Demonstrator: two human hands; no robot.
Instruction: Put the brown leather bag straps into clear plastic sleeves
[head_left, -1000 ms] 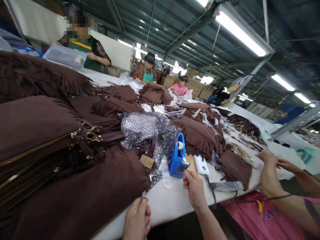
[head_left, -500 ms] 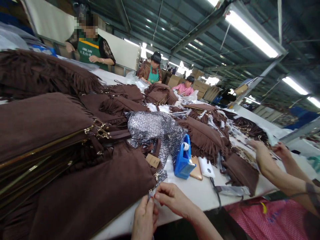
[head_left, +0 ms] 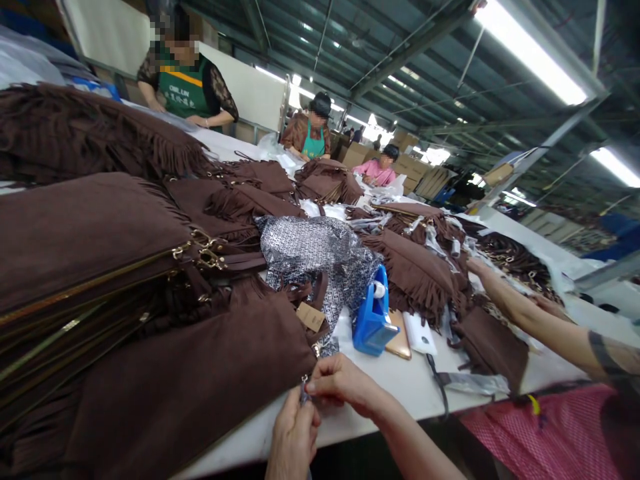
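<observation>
A dark brown suede bag (head_left: 215, 373) lies flat at the table's front edge, a tan paper tag (head_left: 310, 317) on its strap. At the bag's near right corner is a small metal zipper pull (head_left: 304, 381) with a grey-blue piece at its end. My left hand (head_left: 294, 430) is closed, pinching that end from below. From the right, my right hand (head_left: 345, 383) is closed in a pinch at the same spot, its fingertips touching the pull. The fingers partly hide the small part. Just beyond stands a blue tape dispenser (head_left: 373, 327).
Stacked fringed brown bags (head_left: 85, 247) rise at left. Patterned wrapping (head_left: 320, 250), a gold phone (head_left: 399, 335) and a white device (head_left: 420, 333) lie beyond my hands. A co-worker's arm (head_left: 530, 307) reaches in from the right, above a pink mesh sack (head_left: 555, 427). Several people work across the table.
My hands stay at the bag's corner, the right one now closer against the left. The co-worker's arms at right have reached further left over the table. The view has shifted slightly.
</observation>
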